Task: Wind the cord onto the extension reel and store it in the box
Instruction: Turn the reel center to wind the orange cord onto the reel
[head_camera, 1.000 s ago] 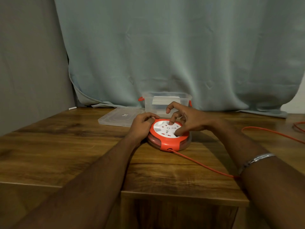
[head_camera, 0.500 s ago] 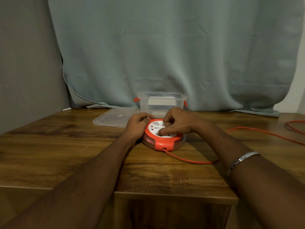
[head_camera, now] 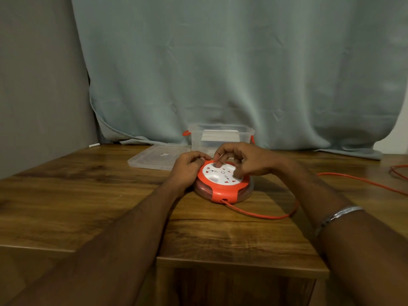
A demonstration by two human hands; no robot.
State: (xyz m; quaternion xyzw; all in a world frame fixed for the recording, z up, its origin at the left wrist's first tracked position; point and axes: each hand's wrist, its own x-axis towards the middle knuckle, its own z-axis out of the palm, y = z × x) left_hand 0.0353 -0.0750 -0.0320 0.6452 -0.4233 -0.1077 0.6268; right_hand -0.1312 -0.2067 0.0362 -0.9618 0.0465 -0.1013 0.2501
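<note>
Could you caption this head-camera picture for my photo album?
Left hand steadies a round orange-and-white extension reel while right hand turns its top, orange cord trailing across the wooden table.

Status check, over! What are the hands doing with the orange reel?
Left hand grips reel rim. Right hand fingers on white face, turning. Cord partly out. Box open, nothing blocking.

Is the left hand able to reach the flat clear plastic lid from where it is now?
Probably yes. The left hand grips the orange extension reel, and the flat clear plastic lid lies just beyond it with nothing between them.
</note>
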